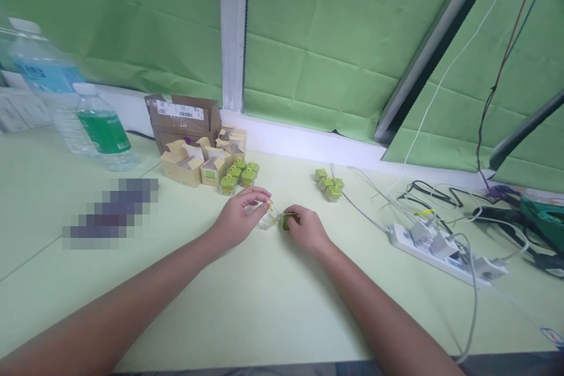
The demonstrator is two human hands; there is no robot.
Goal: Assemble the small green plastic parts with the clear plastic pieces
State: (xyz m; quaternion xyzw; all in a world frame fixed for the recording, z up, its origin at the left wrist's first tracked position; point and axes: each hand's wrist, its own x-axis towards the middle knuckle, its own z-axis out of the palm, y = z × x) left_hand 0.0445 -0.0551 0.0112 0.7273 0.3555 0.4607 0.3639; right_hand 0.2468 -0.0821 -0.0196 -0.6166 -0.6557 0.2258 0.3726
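- While both hands rest on the table (264, 305), they meet over one small jar; the left hand (240, 217) curls loosely over the clear jar (266, 222), thumb and forefinger pinched on a thin yellowish strip (272, 207) at its top; what the strip is, I cannot tell.
- The right hand (306, 229) is closed around a green cap (286, 222), just beside the jar and touching it or nearly so.
- The jar looks like glass or hard clear plastic, small and light; I judge it stiff, smooth and a little slippery, maybe fragile; the best hold seems to be on its sides, low, with fingertips; the cap is small and rigid, easy to grip at its rim.
- Beyond the left hand stand more jars (240, 173) with green caps, close together; behind them small yellow boxes (194, 164), some open, and a brown carton (183, 120).
- Beyond the right hand, a little apart, is another small group (329, 185) of capped jars.
- Far to the left of the left hand stand two water bottles (106, 135); nearer is a blurred patch which I cannot read.
- To the right of the right hand lies a power strip (440, 249) with plugs and many cables (423, 200); at the far right edge is a green tool, not clear.
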